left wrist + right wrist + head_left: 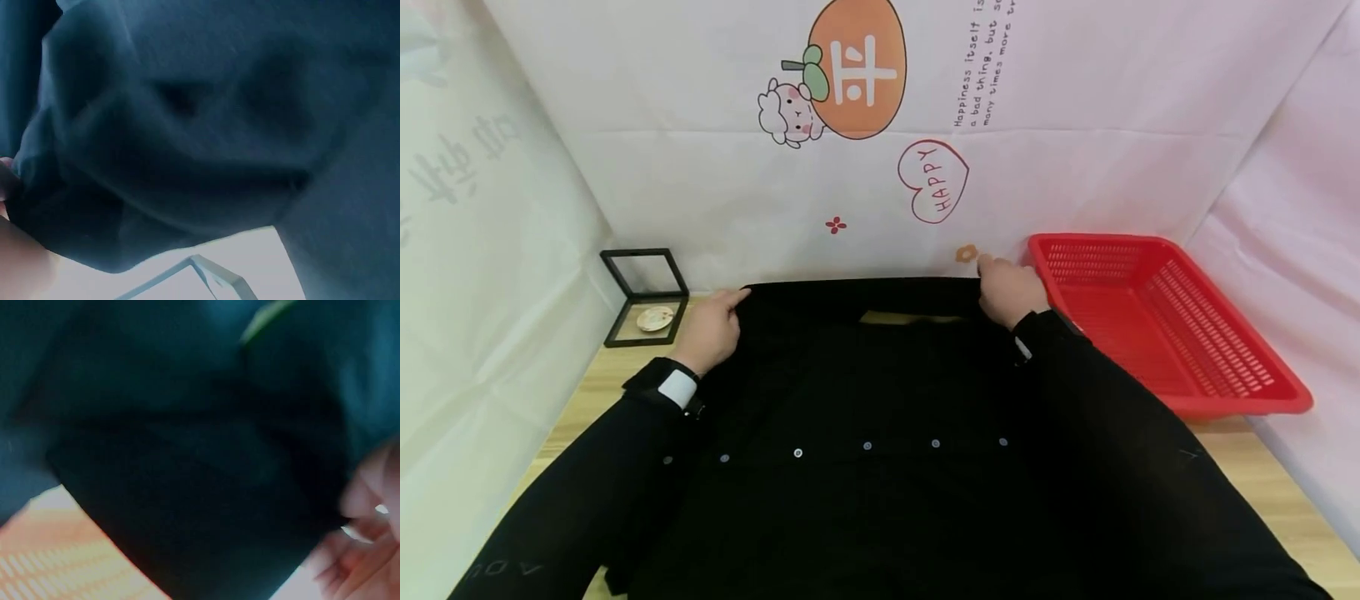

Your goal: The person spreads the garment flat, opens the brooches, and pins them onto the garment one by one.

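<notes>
We pinch the far edge of the black, buttoned cloth garment at both ends, left hand and right hand equally near, its body spreading nearward between our arms and its button row running left to right. Beneath is the pale wood-grain table, with the red plastic basket just right.

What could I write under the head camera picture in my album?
Two hands hold the far edge of a black buttoned garment, with a red basket to the right.
</notes>
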